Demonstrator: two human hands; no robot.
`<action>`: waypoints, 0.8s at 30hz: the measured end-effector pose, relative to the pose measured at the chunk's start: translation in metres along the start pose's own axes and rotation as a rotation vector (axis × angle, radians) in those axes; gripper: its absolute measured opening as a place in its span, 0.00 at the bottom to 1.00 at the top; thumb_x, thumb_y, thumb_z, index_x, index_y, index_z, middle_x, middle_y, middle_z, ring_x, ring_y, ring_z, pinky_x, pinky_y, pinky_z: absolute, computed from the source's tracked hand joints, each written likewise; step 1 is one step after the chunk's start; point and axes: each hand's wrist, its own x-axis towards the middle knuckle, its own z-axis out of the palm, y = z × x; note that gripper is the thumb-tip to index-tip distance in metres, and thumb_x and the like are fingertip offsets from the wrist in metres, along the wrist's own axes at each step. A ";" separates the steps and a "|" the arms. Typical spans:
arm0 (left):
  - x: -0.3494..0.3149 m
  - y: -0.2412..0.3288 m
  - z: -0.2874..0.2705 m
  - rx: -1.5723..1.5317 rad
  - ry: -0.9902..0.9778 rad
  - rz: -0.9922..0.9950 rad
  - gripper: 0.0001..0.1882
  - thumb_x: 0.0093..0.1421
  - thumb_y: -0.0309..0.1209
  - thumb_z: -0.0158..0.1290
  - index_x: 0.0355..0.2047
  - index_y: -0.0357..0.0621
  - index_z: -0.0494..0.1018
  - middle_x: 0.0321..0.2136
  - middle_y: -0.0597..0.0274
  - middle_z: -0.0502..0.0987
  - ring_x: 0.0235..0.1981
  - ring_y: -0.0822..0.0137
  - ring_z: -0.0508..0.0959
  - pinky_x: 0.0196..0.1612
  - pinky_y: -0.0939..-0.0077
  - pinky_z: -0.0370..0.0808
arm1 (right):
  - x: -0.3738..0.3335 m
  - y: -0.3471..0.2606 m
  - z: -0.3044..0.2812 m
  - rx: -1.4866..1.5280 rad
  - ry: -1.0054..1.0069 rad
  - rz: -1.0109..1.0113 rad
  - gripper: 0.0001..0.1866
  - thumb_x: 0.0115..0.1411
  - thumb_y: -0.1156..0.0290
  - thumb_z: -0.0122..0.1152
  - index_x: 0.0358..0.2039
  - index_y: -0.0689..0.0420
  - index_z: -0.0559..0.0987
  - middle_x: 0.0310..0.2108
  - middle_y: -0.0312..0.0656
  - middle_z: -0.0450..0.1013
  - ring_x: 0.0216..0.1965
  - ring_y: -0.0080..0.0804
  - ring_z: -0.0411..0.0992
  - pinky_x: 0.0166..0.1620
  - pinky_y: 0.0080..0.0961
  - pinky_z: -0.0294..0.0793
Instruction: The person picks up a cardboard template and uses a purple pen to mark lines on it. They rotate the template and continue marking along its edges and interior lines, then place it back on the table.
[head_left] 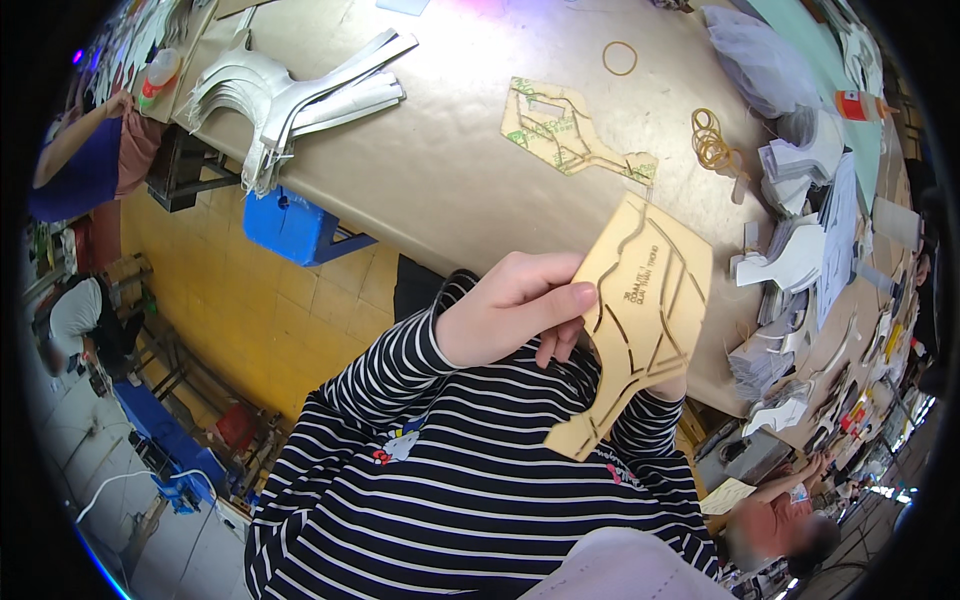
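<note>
A flat tan pattern template point(640, 290) with long cut slots and engraved lettering is held tilted in front of my striped top. My left hand point(520, 308) grips its left edge, with the thumb on the face and the fingers curled behind. Only a small part of my right hand point(670, 386) shows past the template's lower right edge; its fingers are hidden behind the piece. Just beyond the held template, a second template point(575, 140) with green print and cut-out openings lies on the table.
On the brown-covered table point(440, 170) lie a stack of silvery cut pieces point(285, 100), a loose rubber band point(620, 58) and a bunch of rubber bands point(710, 140). White cut pieces point(795, 255) pile up at right. A blue stool point(290, 228) stands left, below the table edge. Other people are nearby.
</note>
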 end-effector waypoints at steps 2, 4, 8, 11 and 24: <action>0.003 -0.004 -0.001 0.129 0.021 0.054 0.15 0.68 0.35 0.41 0.34 0.33 0.69 0.20 0.68 0.67 0.20 0.80 0.67 0.22 0.87 0.66 | 0.002 0.000 0.001 -0.001 -0.004 0.004 0.10 0.61 0.74 0.49 0.41 0.63 0.73 0.32 0.40 0.71 0.27 0.20 0.68 0.27 0.16 0.67; 0.006 -0.009 0.002 0.061 0.058 0.084 0.17 0.68 0.36 0.40 0.30 0.35 0.69 0.18 0.70 0.63 0.19 0.80 0.62 0.22 0.85 0.61 | 0.002 0.000 0.002 0.000 -0.008 0.010 0.10 0.61 0.73 0.49 0.41 0.63 0.73 0.32 0.40 0.71 0.27 0.20 0.68 0.27 0.16 0.67; 0.006 -0.013 0.005 0.016 0.110 0.058 0.18 0.69 0.37 0.39 0.29 0.36 0.69 0.17 0.71 0.62 0.20 0.80 0.60 0.23 0.85 0.59 | -0.004 0.002 0.003 -0.002 -0.008 0.022 0.10 0.62 0.73 0.49 0.41 0.63 0.73 0.32 0.40 0.71 0.27 0.20 0.68 0.27 0.16 0.67; 0.006 -0.014 0.005 0.031 0.161 0.074 0.18 0.68 0.36 0.38 0.28 0.35 0.69 0.17 0.71 0.62 0.20 0.81 0.60 0.23 0.85 0.58 | -0.009 0.004 0.004 0.000 -0.013 0.029 0.10 0.62 0.73 0.49 0.41 0.63 0.72 0.32 0.40 0.71 0.27 0.20 0.68 0.27 0.16 0.67; 0.006 -0.015 0.006 0.158 0.158 0.263 0.20 0.69 0.37 0.37 0.30 0.31 0.69 0.18 0.60 0.68 0.21 0.73 0.66 0.29 0.79 0.65 | -0.013 0.010 0.010 -0.007 -0.025 0.041 0.11 0.62 0.72 0.48 0.42 0.63 0.72 0.33 0.40 0.70 0.28 0.21 0.68 0.28 0.17 0.67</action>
